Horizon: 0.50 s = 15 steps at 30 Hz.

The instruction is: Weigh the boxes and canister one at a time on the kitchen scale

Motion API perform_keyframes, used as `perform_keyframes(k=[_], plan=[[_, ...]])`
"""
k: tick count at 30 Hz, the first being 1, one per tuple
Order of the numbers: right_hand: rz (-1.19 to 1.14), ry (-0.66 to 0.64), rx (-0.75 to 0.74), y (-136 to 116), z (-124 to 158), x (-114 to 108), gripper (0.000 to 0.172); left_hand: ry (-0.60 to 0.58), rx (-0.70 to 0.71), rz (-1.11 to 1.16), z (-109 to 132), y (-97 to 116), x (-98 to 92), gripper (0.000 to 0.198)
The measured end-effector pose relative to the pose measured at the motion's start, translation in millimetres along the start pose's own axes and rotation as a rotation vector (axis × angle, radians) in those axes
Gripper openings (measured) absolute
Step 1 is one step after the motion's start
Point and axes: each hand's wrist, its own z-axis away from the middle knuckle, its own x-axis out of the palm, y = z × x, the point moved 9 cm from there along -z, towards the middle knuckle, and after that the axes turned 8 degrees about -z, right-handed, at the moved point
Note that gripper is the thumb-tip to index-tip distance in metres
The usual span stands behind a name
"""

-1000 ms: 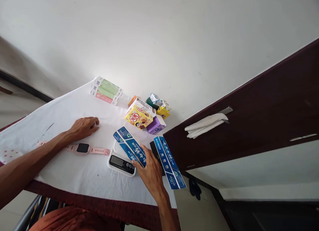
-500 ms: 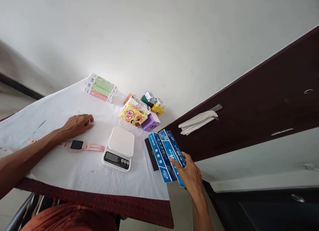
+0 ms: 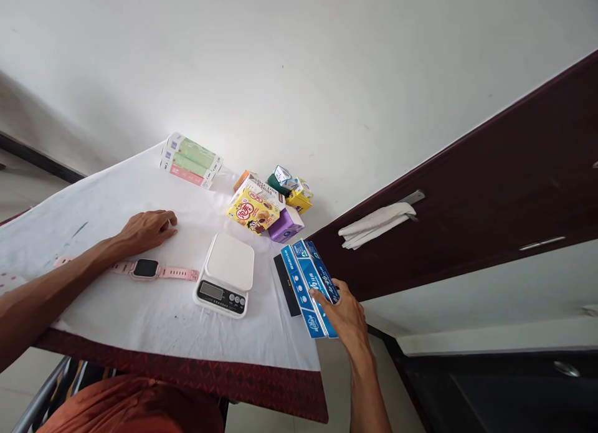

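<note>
At the table's right edge, my right hand [image 3: 348, 318] is closed on a blue toothpaste box [image 3: 319, 276], thumb over its top face. That box lies right against another blue toothpaste box [image 3: 298, 290]; whether they touch along their whole length I cannot tell. Under or beside them is a flat black box [image 3: 286, 283]. My left hand [image 3: 148, 229] rests on the white cloth, fingers loosely bent and holding nothing. Nearest to it lies a pink-strapped smartwatch [image 3: 145, 268], partly under the forearm. Between the hands stands a white kitchen scale [image 3: 228, 263] with a bare platform.
By the wall are a yellow snack box [image 3: 252, 212], a purple box [image 3: 286, 225], a small yellow box [image 3: 299, 200] and a green-and-white box [image 3: 281, 179]. Green and pink packs [image 3: 191, 161] lie at the back left. A white cloth [image 3: 377, 223] hangs on the door handle.
My right hand has moved left with the toothpaste box, closing the gap to the other blue box. The left hand stays put; the view has shifted slightly.
</note>
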Motion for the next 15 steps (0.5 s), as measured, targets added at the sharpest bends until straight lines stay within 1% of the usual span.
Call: perform_keyframes(k=[3,6,8,9,11,12,14,15], plan=[[-0.038,-0.019,-0.027,0.0,1.1,0.6,0.093,0.006,0.006,0.01,0.9,0.7,-1.6,0.029],[-0.049,-0.022,-0.006,6.2,2.1,-1.8,0.104,0.01,0.012,0.015,1.8,1.6,-2.1,0.028],[-0.045,-0.001,0.015,8.0,1.8,-7.5,0.11,0.01,0.008,0.02,2.7,1.8,-1.3,0.027],[-0.047,0.028,0.006,4.7,1.1,-12.4,0.11,0.009,0.003,0.022,3.2,1.8,-0.8,0.026],[-0.063,0.135,-0.077,-15.4,-0.5,-26.0,0.104,0.009,-0.004,0.027,4.1,2.5,-0.1,0.024],[-0.077,0.195,-0.151,-33.0,-0.5,-32.3,0.098,0.01,-0.006,0.027,4.3,3.0,0.1,0.023],[-0.115,0.272,-0.337,-81.9,2.0,-35.6,0.081,0.008,-0.011,0.021,4.5,3.7,0.9,0.022],[-0.135,0.273,-0.43,-111.2,3.8,-30.5,0.072,0.005,-0.014,0.018,4.5,3.7,1.6,0.022]])
